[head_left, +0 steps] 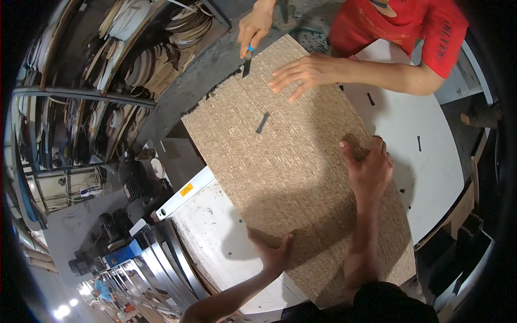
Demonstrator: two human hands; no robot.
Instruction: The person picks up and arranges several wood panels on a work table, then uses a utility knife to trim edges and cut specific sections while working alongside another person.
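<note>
A large tan board (pixel 269 167) with a woven-looking texture lies slantwise across a white table (pixel 433 116). My left hand (pixel 273 253) holds its left edge, thumb on top and the other fingers partly hidden at the edge. Around the right edge curls my right hand (pixel 370 168), its thumb resting on the surface. At the far end, a co-worker's hand (pixel 256 26) grips a knife (pixel 247 63) with some blue on its handle, the blade over the board's far left edge. The co-worker's other hand (pixel 307 72) lies flat on the board. A dark strip (pixel 262 123) rests on the board.
Ragged dark bits run along the board's far left edge, and small dark scraps (pixel 370 99) lie on the table. A white rail (pixel 186 189) and a motor (pixel 132 177) stand at left. Shelves (pixel 81 95) full of edging rolls and strips fill the upper left.
</note>
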